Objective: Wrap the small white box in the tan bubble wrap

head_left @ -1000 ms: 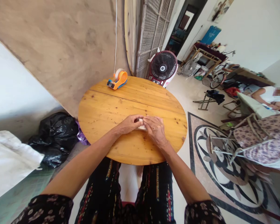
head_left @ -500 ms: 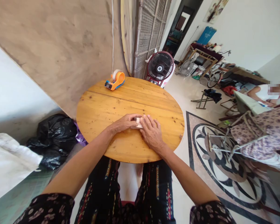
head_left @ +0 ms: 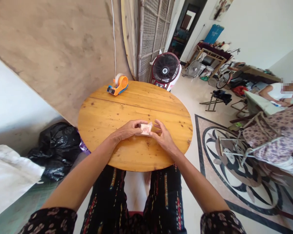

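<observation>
A small white packet (head_left: 145,129) with reddish print lies near the middle of the round wooden table (head_left: 127,152). A clear flap of wrapping sticks up at its right end. My left hand (head_left: 129,130) grips the packet's left end between thumb and fingers. At the other end, my right hand (head_left: 163,136) has its fingers raised and apart. Its thumb is at the packet's lower right corner; whether it presses there is hard to tell. What the packet contains is hidden.
An orange tape dispenser (head_left: 119,86) stands at the table's far left edge. Beyond the table is a fan (head_left: 165,69). Black plastic bags (head_left: 57,146) lie on the left. Two people sit at the right, one in a patterned top (head_left: 275,139), near a folding stool (head_left: 213,100).
My right hand has lifted off the packet's top and shifted slightly right, fingers opening. More of the printed face and the clear flap now show. My left hand keeps its grip.
</observation>
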Motion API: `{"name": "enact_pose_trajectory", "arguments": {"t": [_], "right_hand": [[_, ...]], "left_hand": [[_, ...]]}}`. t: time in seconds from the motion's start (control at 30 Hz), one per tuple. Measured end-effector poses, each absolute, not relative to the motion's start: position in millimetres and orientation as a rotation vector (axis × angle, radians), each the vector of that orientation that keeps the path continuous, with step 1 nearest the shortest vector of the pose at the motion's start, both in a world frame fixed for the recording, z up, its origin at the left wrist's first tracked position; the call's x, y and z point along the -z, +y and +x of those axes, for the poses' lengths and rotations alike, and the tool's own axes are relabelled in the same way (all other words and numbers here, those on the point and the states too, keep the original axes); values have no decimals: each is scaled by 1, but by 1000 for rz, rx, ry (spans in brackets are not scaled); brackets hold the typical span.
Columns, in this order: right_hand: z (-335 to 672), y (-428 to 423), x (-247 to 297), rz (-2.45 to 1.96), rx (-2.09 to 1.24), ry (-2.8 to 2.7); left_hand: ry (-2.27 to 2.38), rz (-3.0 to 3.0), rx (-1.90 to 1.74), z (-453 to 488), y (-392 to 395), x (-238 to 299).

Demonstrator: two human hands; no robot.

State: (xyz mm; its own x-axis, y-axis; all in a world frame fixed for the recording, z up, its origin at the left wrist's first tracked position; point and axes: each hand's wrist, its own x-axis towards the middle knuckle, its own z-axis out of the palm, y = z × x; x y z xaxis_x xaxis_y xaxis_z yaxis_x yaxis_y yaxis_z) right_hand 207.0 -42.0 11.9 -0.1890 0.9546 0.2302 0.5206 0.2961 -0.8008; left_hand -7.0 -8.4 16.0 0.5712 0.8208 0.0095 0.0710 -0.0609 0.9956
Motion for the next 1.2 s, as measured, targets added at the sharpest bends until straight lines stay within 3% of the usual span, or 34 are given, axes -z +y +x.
{"name": "enact_pose_trajectory", "arguments": {"t": [0.1, 0.57, 0.87, 1.2], "right_hand": [[198, -35, -5, -1270, -797, -1787], [195, -41, -6, -1155, -367, -1991], [207, -37, -1, -1097, -585, -1717], [198, -38, 4, -1180, -561, -1899]], "left_hand": [[781, 1527, -715, -8, -7, -15], [838, 1530, -715, -9, -6, -14], [788, 1432, -751, -6, -12, -17], [823, 1449, -845, -4, -5, -6]]}}
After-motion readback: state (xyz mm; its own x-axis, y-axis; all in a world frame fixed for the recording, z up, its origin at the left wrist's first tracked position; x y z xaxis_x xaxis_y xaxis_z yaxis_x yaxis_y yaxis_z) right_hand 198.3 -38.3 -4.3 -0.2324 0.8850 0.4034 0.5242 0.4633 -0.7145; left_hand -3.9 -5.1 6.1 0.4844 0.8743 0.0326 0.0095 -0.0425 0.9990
